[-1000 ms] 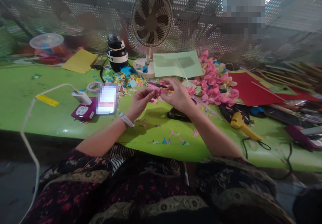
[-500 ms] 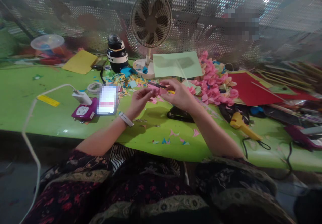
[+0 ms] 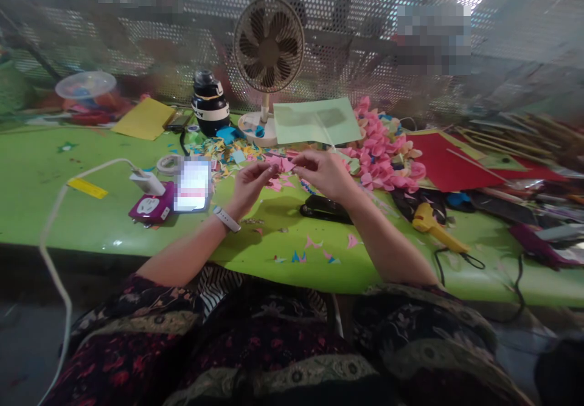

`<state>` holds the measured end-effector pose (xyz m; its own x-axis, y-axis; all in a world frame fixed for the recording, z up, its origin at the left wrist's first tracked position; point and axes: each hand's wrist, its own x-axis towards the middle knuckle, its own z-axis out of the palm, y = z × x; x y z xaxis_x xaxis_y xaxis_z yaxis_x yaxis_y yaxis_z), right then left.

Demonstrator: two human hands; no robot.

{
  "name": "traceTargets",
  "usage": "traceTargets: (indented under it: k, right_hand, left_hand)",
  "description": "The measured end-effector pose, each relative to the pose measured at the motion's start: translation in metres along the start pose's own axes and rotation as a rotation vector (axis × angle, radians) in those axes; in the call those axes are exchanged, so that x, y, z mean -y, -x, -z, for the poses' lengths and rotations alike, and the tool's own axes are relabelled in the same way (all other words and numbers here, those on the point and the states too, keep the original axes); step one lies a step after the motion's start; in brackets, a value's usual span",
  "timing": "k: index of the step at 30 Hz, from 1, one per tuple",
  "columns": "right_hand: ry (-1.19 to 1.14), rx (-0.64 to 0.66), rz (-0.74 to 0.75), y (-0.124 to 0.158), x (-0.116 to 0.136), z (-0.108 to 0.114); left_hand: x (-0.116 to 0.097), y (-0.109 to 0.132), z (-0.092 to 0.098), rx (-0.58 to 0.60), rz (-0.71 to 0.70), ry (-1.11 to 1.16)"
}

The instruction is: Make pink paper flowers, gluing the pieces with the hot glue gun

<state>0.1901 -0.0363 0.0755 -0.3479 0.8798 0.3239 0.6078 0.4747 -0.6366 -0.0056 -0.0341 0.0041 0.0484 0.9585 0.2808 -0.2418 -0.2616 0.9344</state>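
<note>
My left hand point(image 3: 252, 182) is closed in a pinch at the left side of a small pink paper piece point(image 3: 283, 163). At its right side, the fingertips of my right hand point(image 3: 323, 173) are also pinched together. The fingers partly hide the paper's edges. More pink paper pieces point(image 3: 279, 182) lie on the table just below. A black stapler point(image 3: 323, 209) rests under my right wrist. Beyond my hands, a large heap of pink paper petals point(image 3: 383, 150) spreads to the right.
Multicoloured paper scraps point(image 3: 219, 149) cover the table near a black bottle point(image 3: 210, 111) and a fan point(image 3: 268, 45). A lit phone point(image 3: 194, 184) and a purple power socket point(image 3: 150, 208) sit left. To the right lie a yellow glue gun point(image 3: 435, 228) and red paper sheets point(image 3: 449, 162).
My hands have stayed close together, with slight finger shifts around the pink paper, which shows more plainly between them now. The whole view has tilted a little.
</note>
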Motion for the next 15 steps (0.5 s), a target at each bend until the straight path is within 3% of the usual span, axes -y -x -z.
traceTargets:
  k: [5,9,13,15]
  right_hand:
    - [0.041,-0.031,-0.025,0.0,0.005,0.007]
    - [-0.007,0.013,-0.071,-0.002,0.002,0.03]
    - [0.001,0.239,-0.218,-0.007,-0.028,0.069]
    - [0.041,0.155,-0.313,-0.012,-0.058,0.087]
  left_hand:
    - [0.002,-0.001,0.001,-0.002,0.023,0.009]
    - [0.003,-0.003,0.002,-0.06,0.071,0.051]
    - [0.004,-0.005,0.003,-0.09,0.087,0.022]
    - [0.005,-0.005,0.004,-0.066,0.09,-0.008]
